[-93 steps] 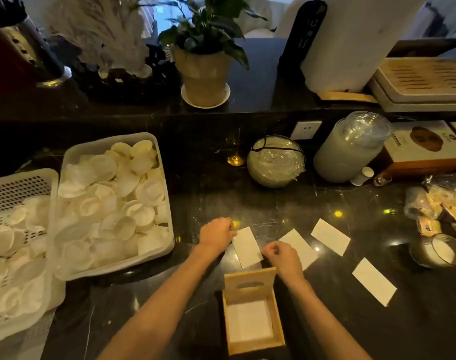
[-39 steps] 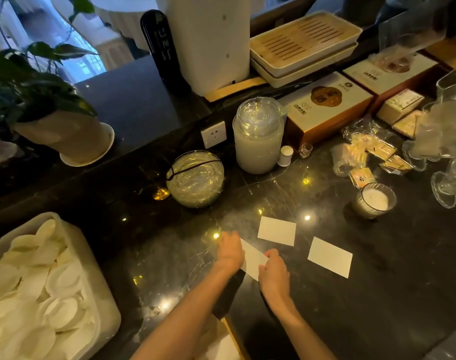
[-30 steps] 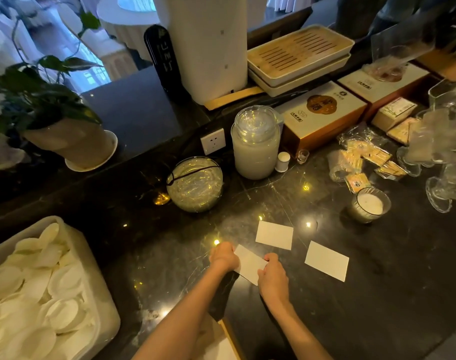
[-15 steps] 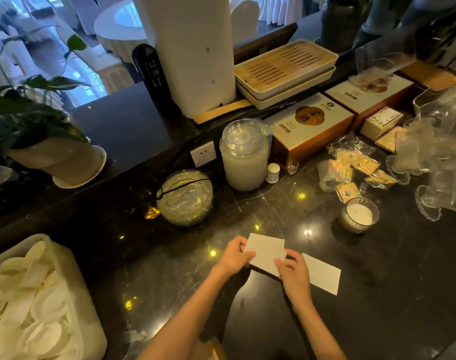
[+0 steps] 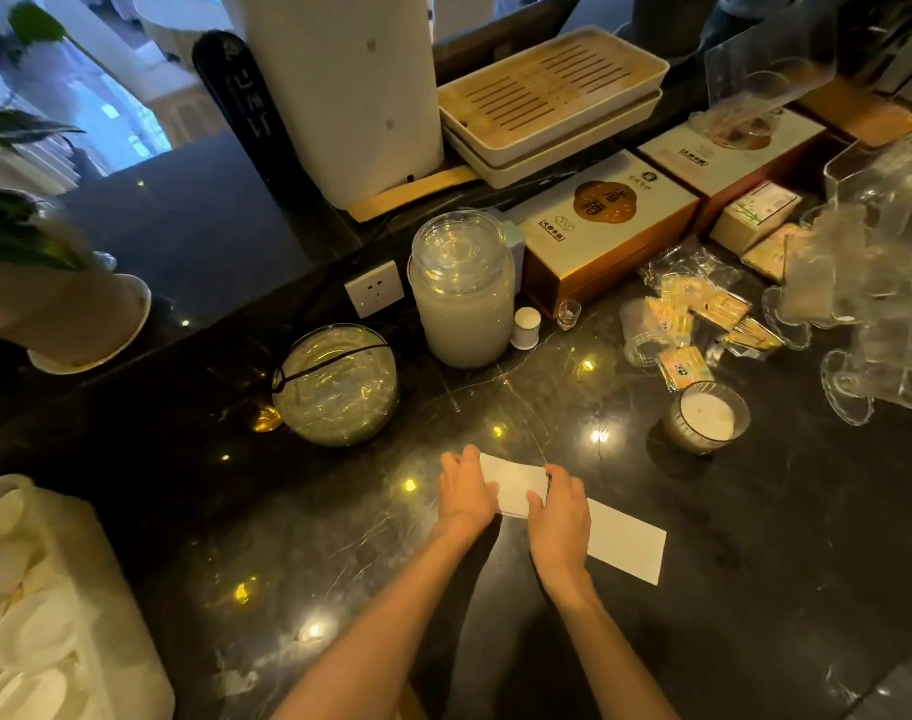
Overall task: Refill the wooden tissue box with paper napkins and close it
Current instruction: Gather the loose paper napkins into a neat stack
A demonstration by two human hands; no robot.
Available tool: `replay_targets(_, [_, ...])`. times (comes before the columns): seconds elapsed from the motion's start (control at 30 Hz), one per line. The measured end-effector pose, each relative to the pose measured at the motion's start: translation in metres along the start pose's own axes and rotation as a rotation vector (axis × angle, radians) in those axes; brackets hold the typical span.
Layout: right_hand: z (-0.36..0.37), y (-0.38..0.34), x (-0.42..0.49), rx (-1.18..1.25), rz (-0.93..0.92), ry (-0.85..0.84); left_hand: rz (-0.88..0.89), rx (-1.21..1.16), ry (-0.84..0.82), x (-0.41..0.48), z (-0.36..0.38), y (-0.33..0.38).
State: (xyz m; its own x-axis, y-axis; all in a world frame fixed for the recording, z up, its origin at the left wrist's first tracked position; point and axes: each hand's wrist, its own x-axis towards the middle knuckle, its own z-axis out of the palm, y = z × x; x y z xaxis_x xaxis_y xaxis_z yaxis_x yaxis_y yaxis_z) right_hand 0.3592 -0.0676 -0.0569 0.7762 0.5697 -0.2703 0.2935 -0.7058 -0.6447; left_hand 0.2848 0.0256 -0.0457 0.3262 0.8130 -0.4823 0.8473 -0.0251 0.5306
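Since half a second earlier, both hands had carried the gathered napkin stack [image 5: 516,488] toward the last loose napkin [image 5: 628,545] lying on the dark surface [image 5: 755,589], so the stack's right end now overlapped that sheet. The left hand [image 5: 467,493] and the right hand [image 5: 560,517] pressed in from either side, fingers curled loosely against its short edges with palms down, probably to square the sheets before adding the final one. The wooden tissue box was out of view, likely below the bottom edge near the forearms, and still unfilled.
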Motion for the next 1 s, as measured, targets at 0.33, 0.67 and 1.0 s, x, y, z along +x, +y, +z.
replay_targets(0.33, [-0.005, -0.013, -0.024, -0.059, -0.029, -0.094, -0.238, -0.412, -0.178, -0.035, -0.009, -0.024])
replay_targets(0.67, [-0.078, 0.037, -0.087, 0.66, 0.181, -0.289, -0.316, -0.714, -0.395, -0.137, -0.036, -0.025])
replay_targets(1.0, [-0.137, 0.097, -0.106, 0.386, 0.276, -0.23, 0.038, -0.306, -0.201, -0.162, 0.034, 0.027])
